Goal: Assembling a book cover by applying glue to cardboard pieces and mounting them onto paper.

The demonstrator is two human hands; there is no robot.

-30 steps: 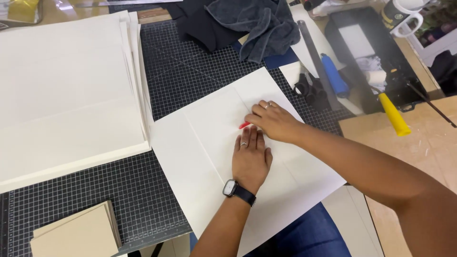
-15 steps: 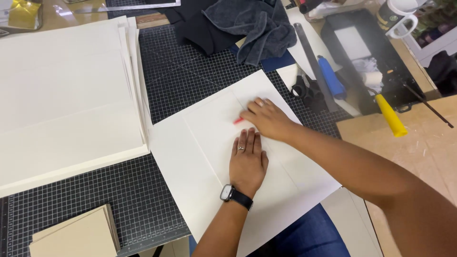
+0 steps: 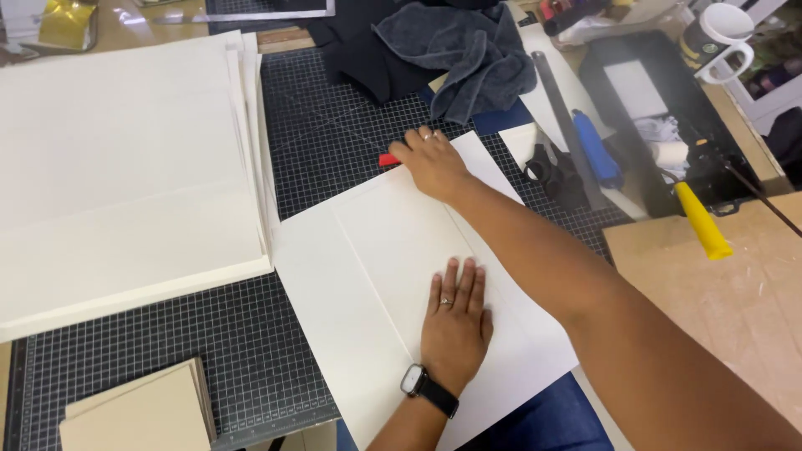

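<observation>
Lying at seven o'clock, cut off by the lower edge: a small stack of tan boards (image 3: 138, 413), matte and square-cornered, count not readable. Spreading beneath everything: one black cutting mat (image 3: 217, 334) ruled with a fine white grid. Pressing flat near six o'clock: the left hand (image 3: 455, 321), palm down, fingers straight and held close together, one ring on a finger, one dark smartwatch (image 3: 428, 390) strapped at the wrist. Resting under that palm: one cream sheet of card (image 3: 393, 276), smooth, matte, turned at an angle on the mat, faint scored lines framing an inner rectangle, near corner hanging past the mat over blue fabric. Reaching across to twelve o'clock at the sheet's far edge: the right hand (image 3: 430, 159), fingers curled together around one red tool (image 3: 388, 159), only its short tip showing, the rest hidden, exact kind not discernible. Sitting at ten o'clock: a tall stack of large cream sheets (image 3: 125, 167), edges layered, number impossible to count, left side running out of view. Bunching up at one o'clock: one dark grey towel (image 3: 468, 50), soft and rumpled. Lying at two to three o'clock: one blue-handled tool (image 3: 595, 146), one yellow-handled tool (image 3: 702, 221), one white mug (image 3: 710, 38).
</observation>
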